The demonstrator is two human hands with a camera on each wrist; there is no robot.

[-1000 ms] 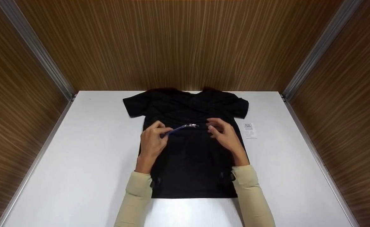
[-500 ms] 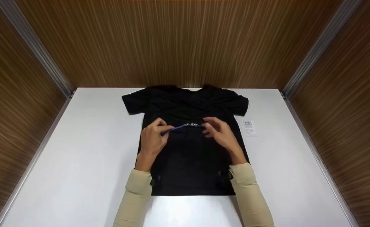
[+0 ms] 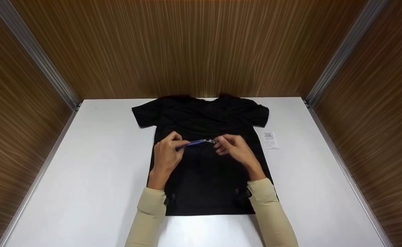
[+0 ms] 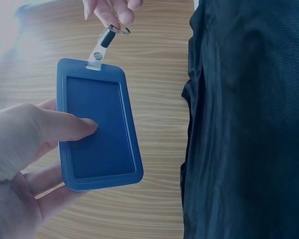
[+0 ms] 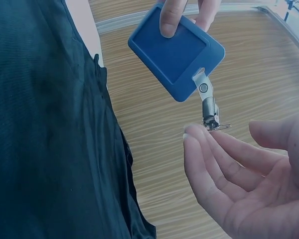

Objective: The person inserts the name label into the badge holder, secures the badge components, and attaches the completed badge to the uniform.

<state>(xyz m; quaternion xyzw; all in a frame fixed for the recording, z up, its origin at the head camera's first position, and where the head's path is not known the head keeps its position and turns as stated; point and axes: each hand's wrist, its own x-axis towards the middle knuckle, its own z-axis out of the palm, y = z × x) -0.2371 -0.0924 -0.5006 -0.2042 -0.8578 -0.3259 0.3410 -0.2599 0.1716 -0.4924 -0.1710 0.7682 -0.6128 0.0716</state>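
Note:
My left hand [image 3: 166,156] pinches a blue badge holder [image 4: 107,154], thumb across its recessed face in the left wrist view. From the holder's slot, a clear strap with a snap leads to a metal badge clip [image 5: 209,110]. At the clip's free end are the fingertips of my right hand [image 3: 236,149]; in the right wrist view the thumb stands apart from them. Both hands are over a black T-shirt [image 3: 209,185], laid out with its sleeves spread and its neck toward the back wall.
A white printed card [image 3: 271,141] lies on the white table [image 3: 94,164], right of the shirt. Wood-grain panels [image 3: 194,48] enclose the table at the back and both sides, joined by grey metal corner rails.
My right hand has moved left, bringing its fingertips from a gap to the clip's end. The left hand keeps its hold on the badge holder, whose blue face shows more.

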